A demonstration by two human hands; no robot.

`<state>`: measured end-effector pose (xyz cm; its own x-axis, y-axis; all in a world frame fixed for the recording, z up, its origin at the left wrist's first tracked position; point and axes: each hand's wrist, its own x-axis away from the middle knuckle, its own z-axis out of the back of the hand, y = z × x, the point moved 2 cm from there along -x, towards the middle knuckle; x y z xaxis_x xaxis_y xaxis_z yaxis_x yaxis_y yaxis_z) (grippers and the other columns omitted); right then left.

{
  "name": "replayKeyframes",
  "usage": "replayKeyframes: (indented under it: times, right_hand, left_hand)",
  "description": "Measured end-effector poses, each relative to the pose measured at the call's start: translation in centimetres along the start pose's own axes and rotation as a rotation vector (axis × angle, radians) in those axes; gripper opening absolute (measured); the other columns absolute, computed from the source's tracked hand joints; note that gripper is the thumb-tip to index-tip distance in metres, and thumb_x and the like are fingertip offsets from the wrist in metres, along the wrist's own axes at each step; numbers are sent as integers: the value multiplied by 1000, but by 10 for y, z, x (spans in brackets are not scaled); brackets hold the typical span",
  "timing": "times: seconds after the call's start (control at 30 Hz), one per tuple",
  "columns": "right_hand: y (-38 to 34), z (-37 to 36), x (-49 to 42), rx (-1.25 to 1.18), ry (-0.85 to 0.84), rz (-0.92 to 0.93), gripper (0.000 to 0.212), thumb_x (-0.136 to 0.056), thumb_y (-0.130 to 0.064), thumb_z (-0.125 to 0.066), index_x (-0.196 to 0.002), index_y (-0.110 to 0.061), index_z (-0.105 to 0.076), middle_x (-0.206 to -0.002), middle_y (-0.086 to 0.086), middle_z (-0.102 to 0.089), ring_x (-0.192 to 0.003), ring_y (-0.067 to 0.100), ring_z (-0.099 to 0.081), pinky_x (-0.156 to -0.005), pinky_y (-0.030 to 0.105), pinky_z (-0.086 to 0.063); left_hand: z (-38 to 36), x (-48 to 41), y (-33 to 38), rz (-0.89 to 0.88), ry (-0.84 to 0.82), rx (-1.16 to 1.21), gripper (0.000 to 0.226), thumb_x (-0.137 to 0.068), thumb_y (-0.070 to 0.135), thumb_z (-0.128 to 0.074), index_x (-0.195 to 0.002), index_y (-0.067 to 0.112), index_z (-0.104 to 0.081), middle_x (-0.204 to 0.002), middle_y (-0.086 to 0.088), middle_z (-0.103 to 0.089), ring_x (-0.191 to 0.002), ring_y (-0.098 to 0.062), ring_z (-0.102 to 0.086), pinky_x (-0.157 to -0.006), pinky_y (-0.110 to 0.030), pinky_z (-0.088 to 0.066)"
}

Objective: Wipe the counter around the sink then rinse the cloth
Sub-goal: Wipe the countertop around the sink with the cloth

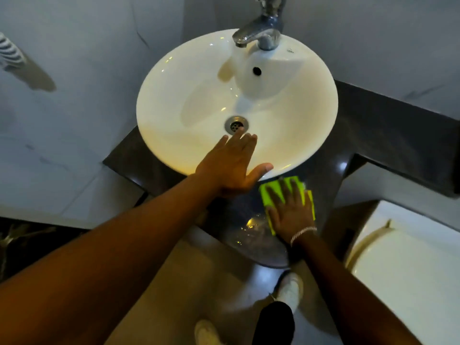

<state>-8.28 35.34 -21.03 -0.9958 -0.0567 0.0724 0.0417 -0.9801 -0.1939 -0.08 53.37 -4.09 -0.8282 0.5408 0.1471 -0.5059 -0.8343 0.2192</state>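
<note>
A round white sink (293,115) sits on a dark counter (388,135), with a chrome tap (261,28) at its back and a metal drain (236,125) in the bowl. My right hand (291,212) lies flat, fingers spread, on a bright green cloth (267,195) pressed to the counter just in front of the sink. Wet streaks shine on the counter (251,230) beside the cloth. My left hand (231,168) is open, palm down, over the sink's front rim, its fingertips near the drain.
A white toilet tank and lid (408,270) stand at the lower right, close to the counter's edge. Pale marbled wall tiles (74,120) surround the sink. My feet in light shoes (288,290) are on the tan floor below the counter.
</note>
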Motion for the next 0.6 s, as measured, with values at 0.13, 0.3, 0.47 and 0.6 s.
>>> replayKeyframes:
  times: [0.13,0.3,0.47,0.6]
  right_hand:
    - [-9,-2,63,-64,-31,86,56,-87,-55,-40,-141,-39,-36,-158,-1,-28,-148,27,-16,-114,58,-23]
    - [-64,-4,24,-237,140,-696,54,-89,-46,-43,-142,-33,-35,-159,7,-25,-147,36,-14,-115,64,-15]
    - [-97,-26,53,-27,-21,103,55,-90,-54,-35,-144,-43,-27,-158,0,-27,-149,29,-11,-113,60,-21]
    - [-62,-17,80,-78,29,-462,59,-89,-53,-34,-146,-37,-26,-160,3,-21,-148,32,-12,-115,61,-19]
  left_hand:
    - [-2,-2,-1,4,23,46,93,-82,71,-13,-146,4,-16,-158,-16,-20,-148,-30,-8,-120,-51,-13]
    - [-1,0,0,-34,-11,92,85,-86,65,-18,-148,5,-13,-160,-13,-14,-148,-28,-5,-120,-46,-10]
    - [16,19,-35,-363,-86,63,83,-88,65,-22,-140,3,-36,-151,-18,-37,-144,-30,-23,-116,-43,-20]
    - [36,27,-117,-283,-132,-64,91,-85,70,-8,-141,3,-34,-150,-20,-37,-144,-33,-22,-117,-47,-18]
